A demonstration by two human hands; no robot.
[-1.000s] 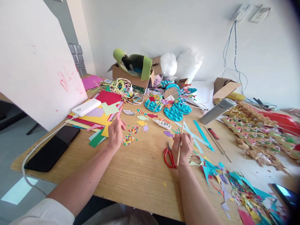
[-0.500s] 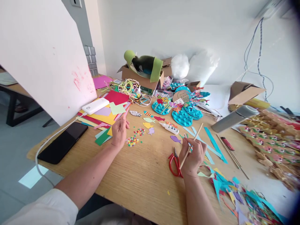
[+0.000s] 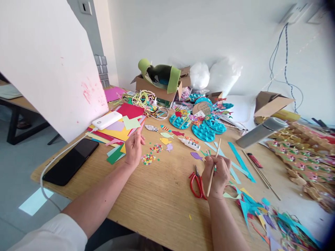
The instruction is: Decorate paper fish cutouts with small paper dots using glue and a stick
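My right hand [image 3: 217,176] is closed round a thin wooden stick [image 3: 211,178], which slants upward above the table. Just left of that wrist lie red-handled scissors [image 3: 196,186]. My left hand [image 3: 134,148] rests by the coloured paper sheets [image 3: 113,134], its fingers curled together; whatever they may hold is hidden. Beside it are small piles of colourful paper dots [image 3: 149,159]. Between the hands lie several paper fish, including a purple fish [image 3: 196,156] and a yellow fish [image 3: 165,141], with a white glue bottle [image 3: 191,143] close to them.
A black phone [image 3: 70,162] and a white power bank [image 3: 107,120] are at left. Blue egg-tray crafts [image 3: 203,131] and a cardboard box [image 3: 157,89] stand at the back. On the right are a grey flask [image 3: 261,132], blue paper strips [image 3: 241,162] and paper scraps [image 3: 251,205].
The wooden stick has turned slightly more upright in my right hand. My left hand keeps its curled pose. The whole view has shifted a little.
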